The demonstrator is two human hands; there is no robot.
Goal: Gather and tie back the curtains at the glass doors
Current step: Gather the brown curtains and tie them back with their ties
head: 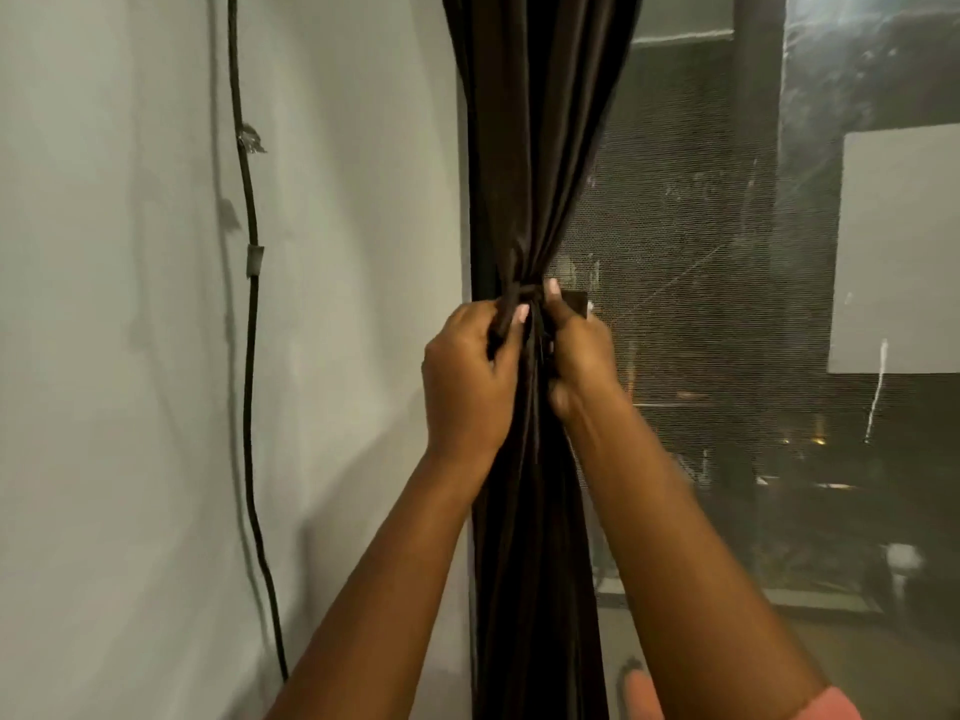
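Head view, at the glass doors: a dark curtain [530, 148] hangs bunched into a narrow column at the edge of the door frame, between a pale wall [130, 356] and the mesh-covered glass [675, 226], and two bare hands meet at its pinched waist. The left hand [467, 376] is closed around a fold of dark cloth, fingers curled in from the wall side; the right hand [576, 345] presses in from the glass side with fingers narrowed on what looks like a tie band [524, 292] drawn round the gather — the knot itself is hidden behind the fingers. A small dark fitting [576, 304] just behind the right hand is too obscured to name. A black cable [253, 356] runs down the wall, well apart from the work.

The fabric reads as soft, limp and faintly sheeny, so it is likely to slide under a loose band — the judgement here is that the hold belongs right at the cinched point, both ends of the tie gripped close to the bundle. Weight seems modest; nothing about it looks fragile.
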